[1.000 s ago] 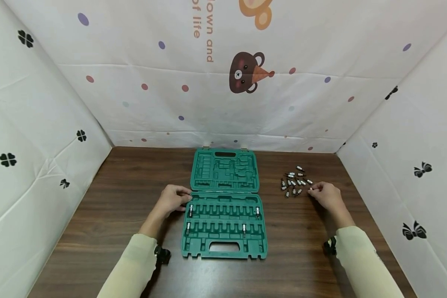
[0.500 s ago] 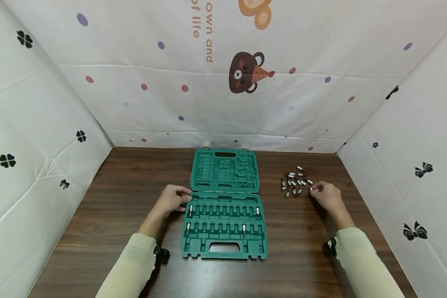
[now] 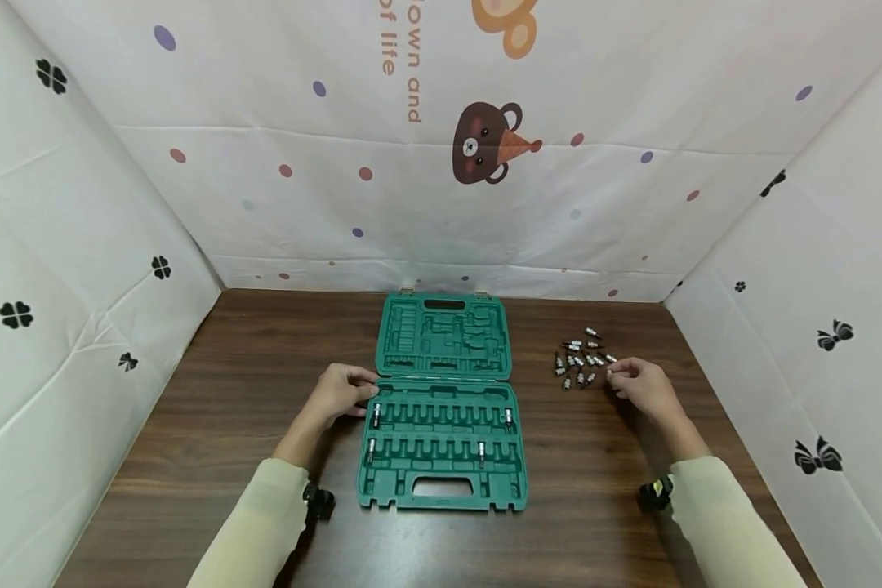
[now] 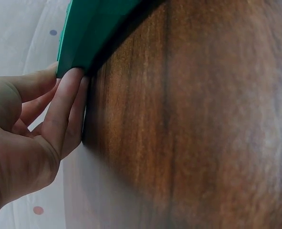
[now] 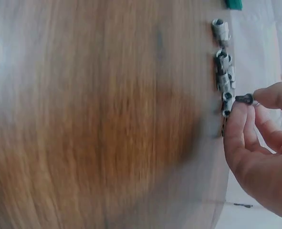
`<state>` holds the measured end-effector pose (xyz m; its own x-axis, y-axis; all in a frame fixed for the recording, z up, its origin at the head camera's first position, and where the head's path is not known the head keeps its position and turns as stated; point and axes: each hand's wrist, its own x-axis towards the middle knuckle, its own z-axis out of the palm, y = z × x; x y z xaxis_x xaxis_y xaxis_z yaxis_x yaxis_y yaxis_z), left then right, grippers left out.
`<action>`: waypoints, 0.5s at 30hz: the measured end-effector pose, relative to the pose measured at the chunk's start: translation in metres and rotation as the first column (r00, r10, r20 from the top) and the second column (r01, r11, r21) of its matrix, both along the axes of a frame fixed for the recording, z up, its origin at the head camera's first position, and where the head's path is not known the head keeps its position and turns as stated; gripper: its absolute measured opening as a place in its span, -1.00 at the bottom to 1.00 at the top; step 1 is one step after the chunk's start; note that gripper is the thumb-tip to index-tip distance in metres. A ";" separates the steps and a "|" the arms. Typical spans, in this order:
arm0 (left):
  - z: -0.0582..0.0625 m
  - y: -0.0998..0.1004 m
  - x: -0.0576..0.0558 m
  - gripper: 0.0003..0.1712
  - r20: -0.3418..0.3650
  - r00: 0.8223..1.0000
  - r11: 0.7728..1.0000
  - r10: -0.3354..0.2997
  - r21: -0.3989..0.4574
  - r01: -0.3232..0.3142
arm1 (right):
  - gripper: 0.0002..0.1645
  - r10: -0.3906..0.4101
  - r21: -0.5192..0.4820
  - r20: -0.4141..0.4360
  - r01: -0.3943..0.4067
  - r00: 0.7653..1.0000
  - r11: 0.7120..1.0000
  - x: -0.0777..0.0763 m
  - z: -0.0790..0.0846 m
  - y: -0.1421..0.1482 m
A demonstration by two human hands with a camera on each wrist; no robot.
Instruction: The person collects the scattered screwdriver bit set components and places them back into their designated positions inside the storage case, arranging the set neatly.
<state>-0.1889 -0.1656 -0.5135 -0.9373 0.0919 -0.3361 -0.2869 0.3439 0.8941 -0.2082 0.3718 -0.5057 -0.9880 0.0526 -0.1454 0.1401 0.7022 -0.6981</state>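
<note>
An unfolded green tool case point(image 3: 386, 483) lies on the table, with several bit sockets seated in its lower half, among them one bit socket point(image 3: 481, 454) in the front row. My left hand point(image 3: 338, 394) holds the left edge of the case near the hinge. In the left wrist view its thumb is on the top edge and the fingers point(image 4: 64, 102) press the side at the corner. Beside the loose pile, my right hand point(image 3: 645, 387) pinches a small bit socket point(image 5: 246, 98) between thumb and fingertips, dark bit end showing.
Several loose bit sockets point(image 3: 575, 360) lie in a pile right of the case on the brown wooden table point(image 3: 287, 335). The case lid point(image 3: 442, 369) lies flat toward the back. White printed sheets point(image 3: 441, 212) enclose the table at the back and both sides.
My right hand has lifted slightly off the table beside the pile, with the small bit socket in its fingertips. The left hand and the case have stayed in place.
</note>
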 end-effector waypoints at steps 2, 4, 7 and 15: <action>0.000 0.000 0.000 -0.72 -0.003 1.000 1.000 -0.001 0.002 0.001 | -0.61 0.015 -0.089 0.018 -0.013 1.000 0.996 0.001 0.001 -0.003; 0.001 0.000 0.000 -0.72 -0.005 1.000 1.000 -0.003 0.003 0.003 | -0.59 0.031 -0.171 0.044 -0.023 0.999 0.985 0.001 0.002 -0.006; 0.001 0.000 0.000 -0.71 -0.004 1.000 1.000 -0.005 0.005 0.005 | -0.58 0.058 -0.309 0.085 -0.029 0.995 0.951 0.002 0.004 -0.011; 0.002 0.000 0.000 -0.71 -0.001 1.000 1.000 -0.006 0.004 0.006 | -0.68 0.113 -0.545 0.137 -0.020 0.984 0.838 0.008 0.012 -0.029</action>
